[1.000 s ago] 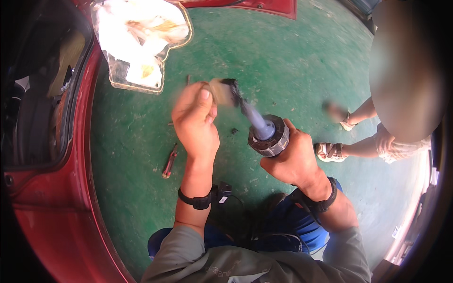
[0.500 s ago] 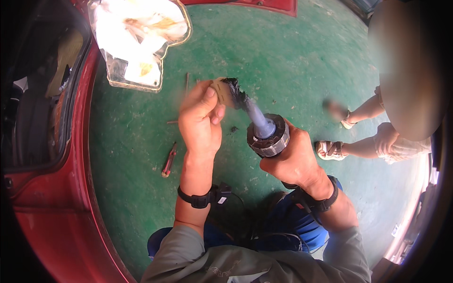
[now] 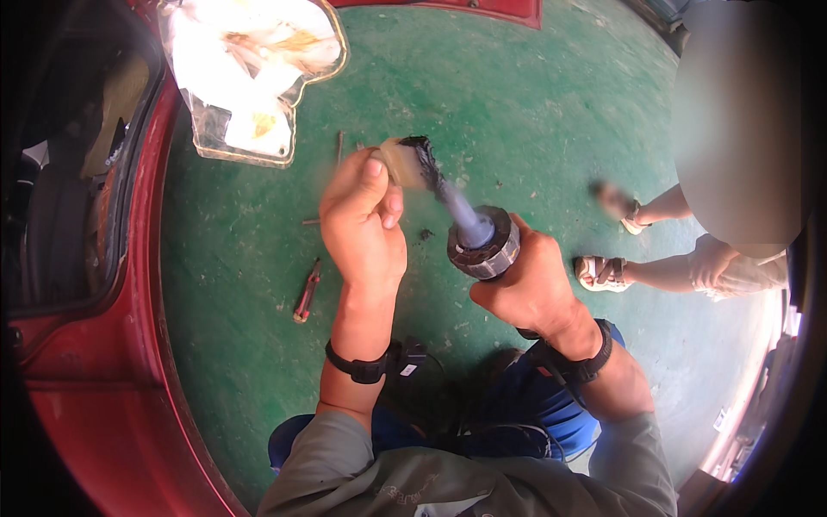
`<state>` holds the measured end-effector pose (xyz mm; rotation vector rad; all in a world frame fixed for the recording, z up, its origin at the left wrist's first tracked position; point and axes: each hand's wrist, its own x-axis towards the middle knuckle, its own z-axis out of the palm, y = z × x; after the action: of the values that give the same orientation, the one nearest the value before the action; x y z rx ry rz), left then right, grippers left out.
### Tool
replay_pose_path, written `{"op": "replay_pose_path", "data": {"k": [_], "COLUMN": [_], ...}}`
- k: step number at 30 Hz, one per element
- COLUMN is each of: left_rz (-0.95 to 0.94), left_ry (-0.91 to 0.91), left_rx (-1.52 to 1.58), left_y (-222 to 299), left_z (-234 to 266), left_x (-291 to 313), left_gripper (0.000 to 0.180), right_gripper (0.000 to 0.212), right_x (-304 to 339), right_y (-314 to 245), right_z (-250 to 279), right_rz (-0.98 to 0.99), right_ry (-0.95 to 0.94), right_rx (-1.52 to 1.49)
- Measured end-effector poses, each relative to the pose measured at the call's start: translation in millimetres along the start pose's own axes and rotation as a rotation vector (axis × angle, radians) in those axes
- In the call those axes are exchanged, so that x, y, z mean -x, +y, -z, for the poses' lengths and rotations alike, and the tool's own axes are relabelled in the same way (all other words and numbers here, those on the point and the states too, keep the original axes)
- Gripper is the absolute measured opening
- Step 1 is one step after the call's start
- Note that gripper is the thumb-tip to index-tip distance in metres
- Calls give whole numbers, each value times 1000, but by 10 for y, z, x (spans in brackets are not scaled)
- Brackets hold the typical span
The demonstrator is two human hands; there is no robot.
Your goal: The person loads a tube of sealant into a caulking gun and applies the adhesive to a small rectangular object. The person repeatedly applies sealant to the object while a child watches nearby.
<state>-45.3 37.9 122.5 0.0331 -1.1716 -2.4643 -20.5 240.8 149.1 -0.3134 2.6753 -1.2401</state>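
My left hand [image 3: 366, 211] is closed on a flat yellowish spreader [image 3: 400, 162], pinched between thumb and fingers. Thick black paste [image 3: 421, 148] clings to the spreader's far right edge and runs down to the tip of a blue-grey nozzle [image 3: 463, 214]. That nozzle belongs to a sealant gun [image 3: 484, 256] with a dark ribbed collar, and my right hand [image 3: 538, 280] is wrapped around it behind the collar. The gun's rear part is hidden by the hand. Nozzle tip and spreader meet at the paste, over the floor.
On the green floor [image 3: 500, 86] lie a red-handled screwdriver [image 3: 307, 295], a thin metal rod [image 3: 339, 148] and a dark paste blob [image 3: 425, 234]. A red car panel [image 3: 86, 414] borders the left. A bright clear lamp cover [image 3: 258, 82] is at upper left. Another person's sandalled foot [image 3: 603, 274] stands right.
Both hands have shifted slightly left, along with the spreader and the gun. The spreader has turned a little, showing more of its flat face. Its contact with the paste and nozzle continues.
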Motion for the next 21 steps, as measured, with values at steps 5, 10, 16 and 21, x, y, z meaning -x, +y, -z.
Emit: {"op": "replay_pose_path", "data": {"k": [5, 10, 16, 21], "left_rz": [181, 351, 404, 360], "left_ry": [-3, -106, -118, -4], "left_rx": [214, 371, 397, 396], "left_y": [68, 52, 26, 36], "left_z": [-6, 9, -29, -59], "left_x": [-71, -80, -28, -6], "left_gripper": [19, 18, 15, 15], "right_gripper": [52, 51, 53, 53], "right_x": [9, 9, 18, 37], "right_y": [0, 3, -2, 23], "right_z": [1, 7, -16, -38], "right_rz": [44, 64, 26, 42], "right_ry": [21, 47, -19, 27], "right_rx": [5, -83, -121, -146]}}
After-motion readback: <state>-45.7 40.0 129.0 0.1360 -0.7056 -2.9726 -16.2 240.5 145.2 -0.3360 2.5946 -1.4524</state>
